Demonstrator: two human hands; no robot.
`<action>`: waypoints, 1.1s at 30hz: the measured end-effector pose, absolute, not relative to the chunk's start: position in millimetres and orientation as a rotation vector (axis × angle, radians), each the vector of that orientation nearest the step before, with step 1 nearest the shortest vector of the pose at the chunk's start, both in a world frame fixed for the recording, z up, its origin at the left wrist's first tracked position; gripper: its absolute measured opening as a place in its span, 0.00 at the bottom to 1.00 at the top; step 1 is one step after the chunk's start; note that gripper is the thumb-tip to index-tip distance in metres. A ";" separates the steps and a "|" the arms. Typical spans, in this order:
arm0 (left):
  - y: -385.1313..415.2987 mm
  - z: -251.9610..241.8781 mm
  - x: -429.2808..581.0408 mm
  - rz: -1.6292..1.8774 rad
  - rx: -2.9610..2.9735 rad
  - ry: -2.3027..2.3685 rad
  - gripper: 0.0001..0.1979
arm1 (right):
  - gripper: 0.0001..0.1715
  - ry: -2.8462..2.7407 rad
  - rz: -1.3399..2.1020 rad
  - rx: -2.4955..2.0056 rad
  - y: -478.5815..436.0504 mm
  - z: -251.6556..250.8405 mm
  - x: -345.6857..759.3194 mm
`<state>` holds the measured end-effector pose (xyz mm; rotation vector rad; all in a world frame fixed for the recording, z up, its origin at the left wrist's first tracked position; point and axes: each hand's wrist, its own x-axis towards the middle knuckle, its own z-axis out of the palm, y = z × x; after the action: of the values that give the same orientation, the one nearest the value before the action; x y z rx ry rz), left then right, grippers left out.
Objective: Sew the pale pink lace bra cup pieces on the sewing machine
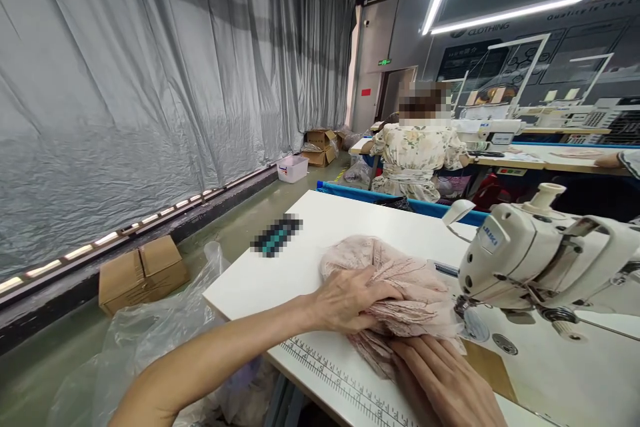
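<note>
A bunched pile of thin pale pink fabric point(405, 273) lies on the white sewing table, left of the machine's needle. My left hand point(345, 297) is on the pile's near left side, its fingers curled over the folds and closed on them. At the pile's near edge, my right hand point(440, 373) lies with its fingers together, the fingertips tucked under the fabric; what they grip there is hidden. The white sewing machine point(510, 247) stands just to the right of the cloth.
A ruler strip point(340, 383) runs along the table's near edge. A blurred dark object point(276, 235) lies at the far left corner. Plastic bags point(150, 327) and a cardboard box point(143, 273) are on the floor. Ahead, a person point(417, 150) sits at another machine.
</note>
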<state>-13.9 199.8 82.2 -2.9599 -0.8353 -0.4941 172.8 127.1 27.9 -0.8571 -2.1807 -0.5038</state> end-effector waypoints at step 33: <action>201.2 81.5 -11.9 -0.502 -2.975 -0.788 0.22 | 0.18 -2.201 -0.559 -0.904 120.1 24.1 171.7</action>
<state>-11.9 201.2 81.5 -2.9751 -0.7884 -0.5023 171.7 120.1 24.1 -0.9044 -2.2011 -0.5588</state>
